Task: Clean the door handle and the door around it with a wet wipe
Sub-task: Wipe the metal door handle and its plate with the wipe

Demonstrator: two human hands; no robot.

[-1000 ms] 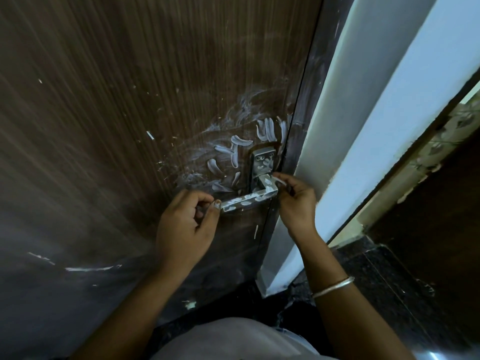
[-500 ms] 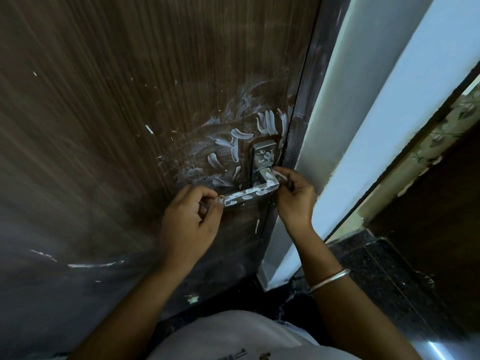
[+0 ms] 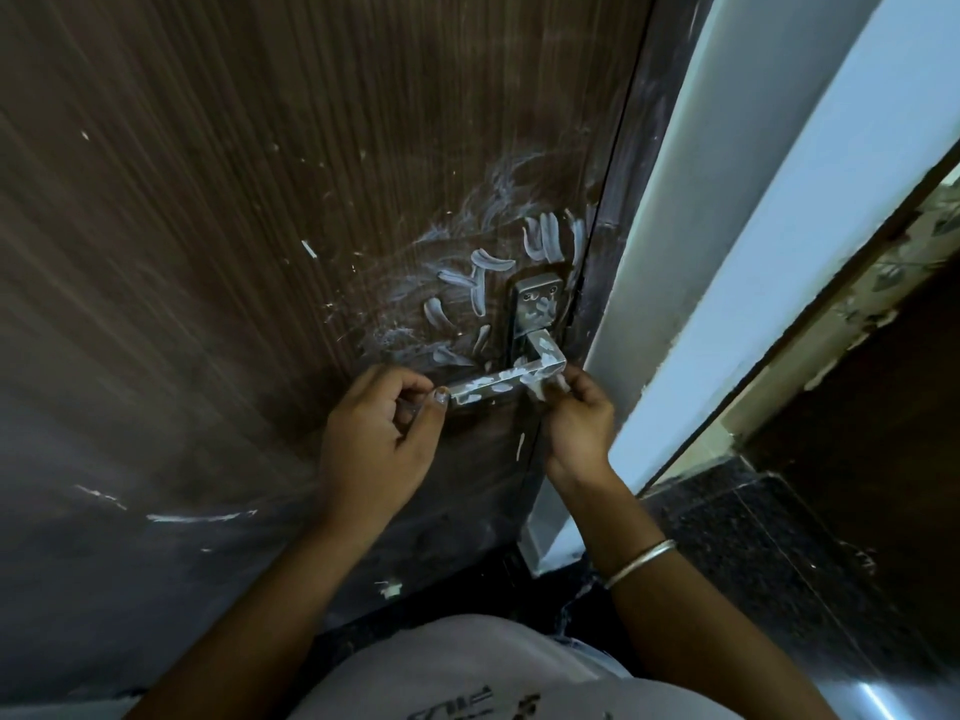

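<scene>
Metal door handle [image 3: 498, 383], smeared white: left hand [image 3: 379, 444] grips its tip, right hand [image 3: 576, 423] pinches its bend.

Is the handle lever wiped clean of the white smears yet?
No, white blotches dot the door handle along its lever and backplate, and thick white strokes mark the door beside it.

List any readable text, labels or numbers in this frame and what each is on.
Dark print on the light shirt: cut off by the frame edge, unreadable.
Nothing written on the door handle or door; the white marks are smears, not letters.
</scene>
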